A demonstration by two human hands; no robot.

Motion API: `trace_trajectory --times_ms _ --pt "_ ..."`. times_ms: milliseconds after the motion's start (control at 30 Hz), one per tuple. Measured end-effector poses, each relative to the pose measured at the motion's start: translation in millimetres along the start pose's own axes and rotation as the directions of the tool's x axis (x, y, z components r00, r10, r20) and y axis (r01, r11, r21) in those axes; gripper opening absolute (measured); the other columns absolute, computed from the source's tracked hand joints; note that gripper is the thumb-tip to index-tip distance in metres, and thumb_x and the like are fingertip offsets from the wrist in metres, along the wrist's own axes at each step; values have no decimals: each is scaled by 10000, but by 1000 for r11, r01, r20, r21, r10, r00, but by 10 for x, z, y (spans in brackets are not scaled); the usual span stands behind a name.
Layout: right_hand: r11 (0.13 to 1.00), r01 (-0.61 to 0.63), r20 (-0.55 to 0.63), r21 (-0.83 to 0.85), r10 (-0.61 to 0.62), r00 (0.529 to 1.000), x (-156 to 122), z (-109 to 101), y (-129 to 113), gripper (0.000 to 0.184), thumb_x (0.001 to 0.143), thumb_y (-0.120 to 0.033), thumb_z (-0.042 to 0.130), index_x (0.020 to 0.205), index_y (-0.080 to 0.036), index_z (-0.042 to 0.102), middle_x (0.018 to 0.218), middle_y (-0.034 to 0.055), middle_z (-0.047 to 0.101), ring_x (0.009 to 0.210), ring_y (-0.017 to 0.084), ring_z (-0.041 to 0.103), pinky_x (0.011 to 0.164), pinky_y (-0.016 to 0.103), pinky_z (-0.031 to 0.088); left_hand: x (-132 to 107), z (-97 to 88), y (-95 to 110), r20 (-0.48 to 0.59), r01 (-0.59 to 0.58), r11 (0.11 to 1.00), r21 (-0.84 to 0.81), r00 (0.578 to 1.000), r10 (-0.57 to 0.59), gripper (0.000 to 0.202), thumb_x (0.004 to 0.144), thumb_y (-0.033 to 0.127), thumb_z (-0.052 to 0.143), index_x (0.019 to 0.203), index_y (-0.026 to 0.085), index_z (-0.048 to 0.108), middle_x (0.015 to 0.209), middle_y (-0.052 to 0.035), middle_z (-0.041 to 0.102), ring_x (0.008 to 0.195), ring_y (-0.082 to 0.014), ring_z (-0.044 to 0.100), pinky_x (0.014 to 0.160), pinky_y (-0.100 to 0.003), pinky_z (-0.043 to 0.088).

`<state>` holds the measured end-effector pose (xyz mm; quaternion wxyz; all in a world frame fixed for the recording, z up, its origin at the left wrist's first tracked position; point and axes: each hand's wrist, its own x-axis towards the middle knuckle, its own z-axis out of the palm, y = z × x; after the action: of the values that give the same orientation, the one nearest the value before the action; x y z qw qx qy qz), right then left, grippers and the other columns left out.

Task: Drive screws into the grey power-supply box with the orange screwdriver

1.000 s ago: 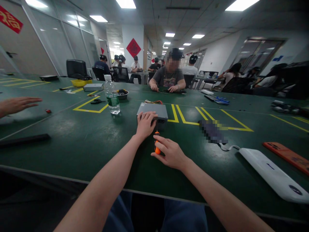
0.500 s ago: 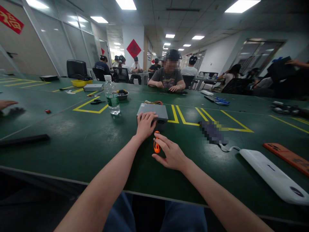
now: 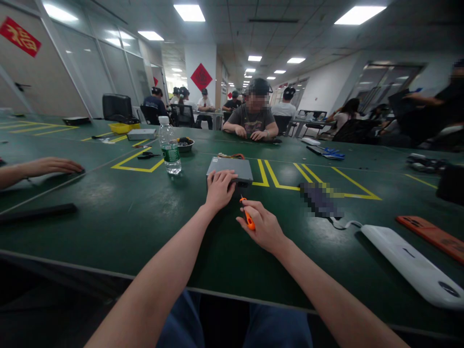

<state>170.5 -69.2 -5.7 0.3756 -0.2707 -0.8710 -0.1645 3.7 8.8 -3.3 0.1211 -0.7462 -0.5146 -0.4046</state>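
A grey metal computer power supply (image 3: pixel 232 167) lies on the green table, a bundle of coloured wires (image 3: pixel 234 156) at its far side. My left hand (image 3: pixel 220 188) grips its near left part, fingers over the top and thumb at the front face. In my right hand (image 3: pixel 264 224) is an orange and black screwdriver (image 3: pixel 248 215), held by its handle between thumb and fingers. Its thin shaft points up and away, with the tip just short of the power supply's front side, apart from it as far as I can see.
A water bottle (image 3: pixel 169 147) stands left of the power supply, near a metal bowl (image 3: pixel 185 144). To the right lie a white power bank (image 3: pixel 411 266) with a cable and an orange phone (image 3: pixel 431 234). A co-worker's hand (image 3: pixel 54 166) rests at left; another person (image 3: pixel 250 116) sits opposite.
My right hand has shifted slightly right with the screwdriver, which now leans and shows its shaft. My left hand stays on the power supply. At left, a co-worker's hand has come further in.
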Motion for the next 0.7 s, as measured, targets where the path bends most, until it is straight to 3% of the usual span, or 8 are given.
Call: trace_trajectory --times_ms 167,433,700 --pt "993 58 67 -103 -51 996 0 0 24 87 861 -192 470 934 -169 511 1030 120 558 841 177 594 681 278 508 0 0 2 -5 -3 1000 3 1000 3 223 844 231 468 1048 295 531 1204 42 570 1158 -166 446 1068 -395 170" --pt "989 -58 -36 -134 54 998 40 0 2 76 875 -212 474 853 -150 511 905 90 558 710 120 576 584 201 471 5 7 0 -1 3 1000 5 1000 -3 221 848 236 468 1052 288 534 1203 29 570 1160 -166 444 1072 -392 177" --pt "992 42 51 -121 -36 998 25 24 -31 88 859 -164 451 882 -159 536 1020 123 564 754 151 590 618 250 479 1 3 -6 -20 -11 1000 7 1000 11 209 844 233 478 1037 293 530 1192 36 576 1154 -172 450 1069 -406 177"
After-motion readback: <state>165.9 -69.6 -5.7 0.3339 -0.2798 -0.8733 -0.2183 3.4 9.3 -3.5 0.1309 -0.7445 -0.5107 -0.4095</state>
